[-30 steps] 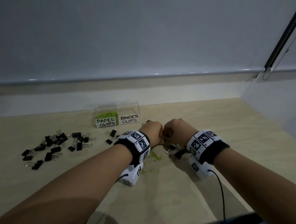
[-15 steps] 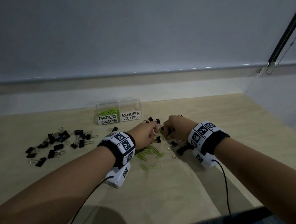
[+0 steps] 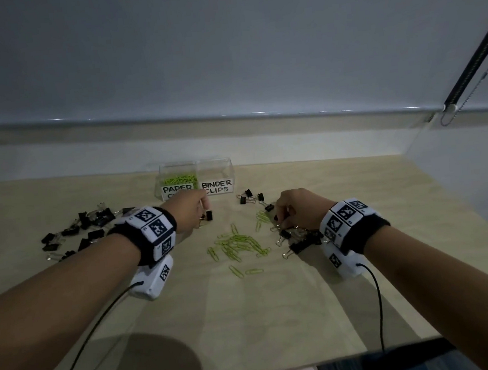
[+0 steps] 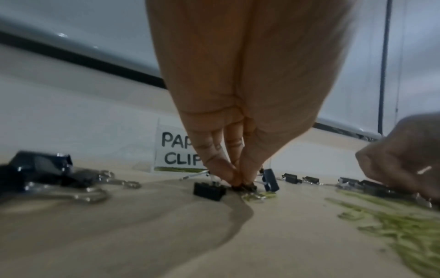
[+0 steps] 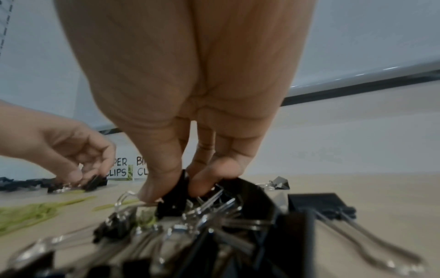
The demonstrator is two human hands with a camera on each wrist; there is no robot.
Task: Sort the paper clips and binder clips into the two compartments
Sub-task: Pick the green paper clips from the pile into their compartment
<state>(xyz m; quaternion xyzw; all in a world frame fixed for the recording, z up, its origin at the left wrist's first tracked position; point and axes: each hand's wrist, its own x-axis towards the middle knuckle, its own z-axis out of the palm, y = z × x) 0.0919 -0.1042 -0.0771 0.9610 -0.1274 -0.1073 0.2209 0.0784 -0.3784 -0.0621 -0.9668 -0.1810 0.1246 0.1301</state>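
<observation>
The left hand [image 3: 190, 212] has its fingertips [image 4: 228, 175] drawn together in a pinch on a small black binder clip [image 3: 208, 216] lying on the table [image 3: 249, 318], just in front of the "PAPER CLIPS" label. In the left wrist view the fingers point straight down and meet at the clip, with another black clip [image 4: 209, 191] just beside them. The right hand [image 3: 297, 209] is curled over a heap of binder clips [image 3: 301, 240]; in the right wrist view its thumb and fingers [image 5: 164, 180] close on one black clip [image 5: 175, 195] at the top of the heap. Both forearms reach forward, palms down, wrists low over the table, each wearing a black band with white marker blocks.

Half a second ago the hands were close together near the middle — now they are well apart, the left moved out toward the box, the right down onto its heap.

Between the hands lie scattered green paper clips [image 3: 239, 245]. A clear box [image 3: 197, 179] stands at the back of the table: its left compartment holds green paper clips; what is in the right one, labelled "BINDER CLIPS", I cannot tell. More binder clips [image 3: 86, 230] lie spread on the left — a few others [image 3: 250, 197] sit near the box on the right.
</observation>
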